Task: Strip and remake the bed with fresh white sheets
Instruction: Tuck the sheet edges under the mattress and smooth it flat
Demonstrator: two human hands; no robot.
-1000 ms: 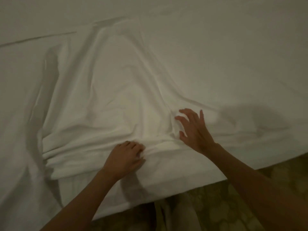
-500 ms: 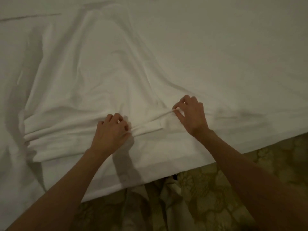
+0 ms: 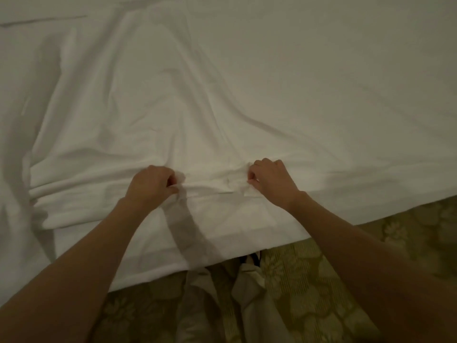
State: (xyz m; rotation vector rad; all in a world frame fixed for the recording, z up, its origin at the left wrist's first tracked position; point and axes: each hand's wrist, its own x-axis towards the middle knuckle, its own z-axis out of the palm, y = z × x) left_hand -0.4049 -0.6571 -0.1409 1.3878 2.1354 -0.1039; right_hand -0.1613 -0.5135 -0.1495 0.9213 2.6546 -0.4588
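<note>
Sheet, white, lies bunched on the bed directly ahead of me, its ridge of folds running away from the near edge toward upper left. My left hand grips a fold of it; my right hand pinches another fold alongside. Both sit equally near. Judged next: pull toward me, over the edge above the patterned carpet.

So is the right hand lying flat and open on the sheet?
No, the right hand has its fingers curled, pinching a bunched fold of the white sheet near the bed's edge.
</note>
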